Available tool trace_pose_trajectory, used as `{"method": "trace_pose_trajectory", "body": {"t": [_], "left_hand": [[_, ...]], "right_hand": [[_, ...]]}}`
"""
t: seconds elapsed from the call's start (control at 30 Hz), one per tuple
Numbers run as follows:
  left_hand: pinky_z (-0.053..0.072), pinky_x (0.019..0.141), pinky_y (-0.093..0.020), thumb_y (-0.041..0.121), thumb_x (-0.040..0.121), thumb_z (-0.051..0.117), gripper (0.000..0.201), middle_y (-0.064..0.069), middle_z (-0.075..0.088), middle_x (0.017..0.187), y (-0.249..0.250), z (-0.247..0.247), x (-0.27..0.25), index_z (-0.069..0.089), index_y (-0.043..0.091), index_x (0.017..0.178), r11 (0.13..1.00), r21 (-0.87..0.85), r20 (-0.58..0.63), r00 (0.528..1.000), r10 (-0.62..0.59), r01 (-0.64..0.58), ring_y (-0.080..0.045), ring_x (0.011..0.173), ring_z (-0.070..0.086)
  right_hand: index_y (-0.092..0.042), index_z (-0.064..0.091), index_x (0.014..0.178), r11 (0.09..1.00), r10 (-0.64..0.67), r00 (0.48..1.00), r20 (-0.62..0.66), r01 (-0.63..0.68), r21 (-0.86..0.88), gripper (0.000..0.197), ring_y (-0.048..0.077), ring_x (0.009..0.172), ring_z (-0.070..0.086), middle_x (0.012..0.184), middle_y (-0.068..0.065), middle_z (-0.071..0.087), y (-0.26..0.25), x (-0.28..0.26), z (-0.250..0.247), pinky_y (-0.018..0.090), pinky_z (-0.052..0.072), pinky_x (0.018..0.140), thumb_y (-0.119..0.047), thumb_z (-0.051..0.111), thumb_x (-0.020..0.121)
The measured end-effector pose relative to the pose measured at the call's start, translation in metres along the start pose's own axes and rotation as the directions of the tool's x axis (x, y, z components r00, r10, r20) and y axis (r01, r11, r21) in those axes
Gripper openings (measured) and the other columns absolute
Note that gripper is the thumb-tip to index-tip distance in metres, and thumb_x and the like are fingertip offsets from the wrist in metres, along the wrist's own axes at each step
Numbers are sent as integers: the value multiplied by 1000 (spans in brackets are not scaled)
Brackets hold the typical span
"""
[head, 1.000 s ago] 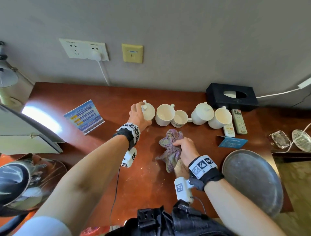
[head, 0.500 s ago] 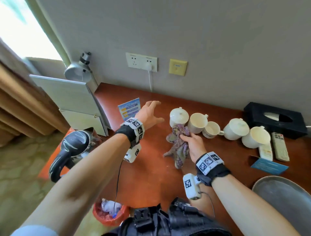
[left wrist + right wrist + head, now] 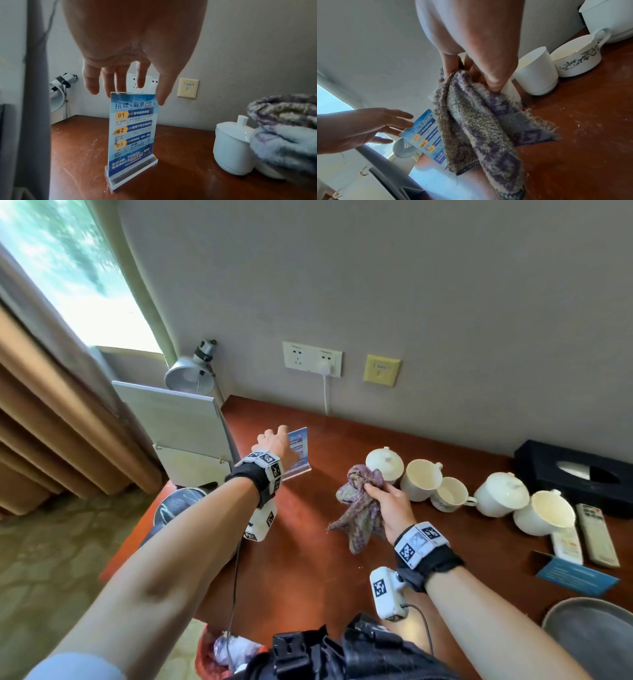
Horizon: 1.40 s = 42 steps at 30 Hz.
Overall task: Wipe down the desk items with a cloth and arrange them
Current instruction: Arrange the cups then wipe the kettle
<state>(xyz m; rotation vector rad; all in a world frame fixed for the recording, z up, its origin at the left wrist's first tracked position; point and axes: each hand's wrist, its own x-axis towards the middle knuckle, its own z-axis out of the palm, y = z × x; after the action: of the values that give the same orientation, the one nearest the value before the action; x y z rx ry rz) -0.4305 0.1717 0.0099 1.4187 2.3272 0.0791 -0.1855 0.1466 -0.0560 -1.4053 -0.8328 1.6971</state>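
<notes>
Head view is showing the left hand (image 3: 272, 440) reaching over the upright blue sign stand (image 3: 298, 451), which is standing near the left edge of the red-brown surface (image 3: 301, 559), toward the back. Left wrist view is showing that hand (image 3: 130, 56) with fingers (image 3: 91, 83) straight and spread, hanging just above the top edge of the sign stand (image 3: 133, 129); whether any fingertip is touching the clear plastic cannot be told. The stand's clear base is sitting flat on the surface (image 3: 180, 175).

The right hand (image 3: 388, 503) is gripping a bunched purple and beige cloth (image 3: 359, 508), fingers curled round its upper folds, with the loose end hanging down above the middle of the surface. Right wrist view is showing the cloth (image 3: 479, 128) draping from the right hand (image 3: 476, 44), and the left hand (image 3: 359, 125) spread beside the sign stand (image 3: 426, 135).

Just behind the cloth a lidded white cup (image 3: 385, 462) is standing, beginning a row of white cups running toward the right edge: an open cup (image 3: 419, 479), a smaller patterned cup (image 3: 450, 494), a second lidded cup (image 3: 498, 493) and another open cup (image 3: 544, 515). Two remote controls (image 3: 596, 534) are lying beside the last cup, with a black tissue box (image 3: 575, 474) behind them against the wall. A blue card (image 3: 575, 575) and a round metal tray (image 3: 592, 642) are lying near the front right corner.
</notes>
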Motion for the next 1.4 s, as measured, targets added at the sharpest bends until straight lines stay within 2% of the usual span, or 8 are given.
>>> {"method": "trace_pose_trajectory", "body": {"t": [0.1, 0.2, 0.47, 0.63, 0.9, 1.0, 1.2, 1.4], "left_hand": [[47, 97, -44, 17, 96, 54, 39, -16, 55, 132, -3, -2, 5, 50, 13, 135, 993, 113, -14, 999, 43, -41, -35, 121, 53], [50, 88, -38, 12, 95, 49, 32, -13, 65, 122, -3, 0, 5, 63, 13, 123, 971, 227, 6, 997, 80, -79, -34, 111, 63], [44, 74, -32, 18, 92, 52, 21, -10, 70, 110, 5, 5, -1, 67, 14, 107, 960, 247, 17, 991, 133, -133, -32, 96, 65], [43, 69, -30, 25, 92, 52, 22, -10, 71, 103, 31, 9, -22, 67, 11, 100, 952, 239, 37, 982, 188, -191, -32, 83, 62], [53, 70, -31, 20, 89, 54, 21, -4, 69, 93, 87, 43, -76, 72, 18, 100, 960, 23, 131, 953, 274, -279, -26, 85, 66], [54, 72, -32, 19, 90, 58, 13, -4, 69, 94, 103, 65, -95, 70, 19, 96, 954, -111, 177, 939, 294, -278, -24, 86, 67], [53, 75, -32, 17, 92, 62, 6, -6, 68, 96, 111, 115, -129, 67, 17, 88, 929, -285, 274, 908, 316, -237, -24, 88, 64], [59, 85, -38, 11, 90, 63, 14, -5, 72, 97, 100, 136, -143, 68, 21, 99, 887, -449, 294, 921, 257, -104, -22, 90, 69]], "right_hand": [[-13, 73, 105, 1000, -4, 1000, -26, 4, -6, 18, 33, 100, 71, 101, 15, 75, -3, 5, 0, 52, 51, 99, -9, 70, 88], [-13, 73, 104, 1000, -5, 999, -41, 6, 7, 17, 33, 99, 71, 101, 16, 75, -5, 7, -1, 52, 51, 99, -9, 70, 88], [-6, 71, 109, 997, -49, 996, -79, 53, 59, 20, 38, 98, 70, 100, 21, 74, -5, -3, -13, 55, 52, 97, -4, 66, 90], [-10, 72, 101, 993, -84, 989, -119, 93, 72, 14, 34, 96, 71, 98, 18, 75, -10, -21, -29, 50, 54, 95, -4, 67, 89], [-16, 73, 93, 989, -107, 965, -240, 128, 71, 8, 35, 98, 71, 97, 16, 75, -6, -55, -85, 50, 54, 95, -10, 69, 90], [-9, 72, 101, 987, -115, 948, -298, 143, 74, 11, 35, 95, 71, 97, 18, 75, 0, -66, -115, 50, 55, 92, -12, 66, 92], [-17, 66, 92, 993, -105, 918, -383, 114, 1, 5, 33, 95, 69, 103, 20, 72, 13, -88, -158, 47, 56, 91, -14, 63, 95], [-20, 60, 110, 984, -130, 910, -394, 70, -165, 16, 27, 103, 65, 110, 8, 67, 22, -94, -171, 44, 51, 97, -24, 64, 95]]}}
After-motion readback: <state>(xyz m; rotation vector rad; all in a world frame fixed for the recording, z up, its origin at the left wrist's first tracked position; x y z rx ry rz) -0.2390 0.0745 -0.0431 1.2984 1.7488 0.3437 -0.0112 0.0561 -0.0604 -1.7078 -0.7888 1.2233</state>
